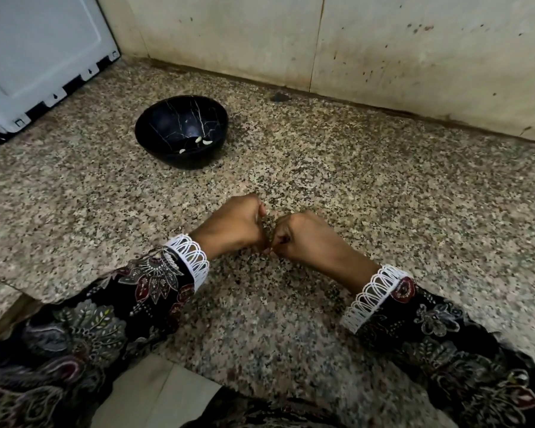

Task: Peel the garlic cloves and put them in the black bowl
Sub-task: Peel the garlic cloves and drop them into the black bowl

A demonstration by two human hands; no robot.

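The black bowl (161, 125) with pale marble veins stands on the speckled granite counter, behind and to the left of my hands. Three peeled garlic cloves (199, 139) lie in its bottom. My left hand (232, 225) and my right hand (303, 236) are held knuckles-up just above the counter. Their curled fingertips meet in the middle. A small pale sliver, apparently a garlic clove (269, 252), shows where the two hands touch. The rest of it is hidden under my fingers.
A white appliance (28, 57) stands at the back left corner of the counter. A stained tiled wall (352, 41) runs along the back. The counter's front edge (84, 288) steps down at the lower left, beside my patterned sleeves.
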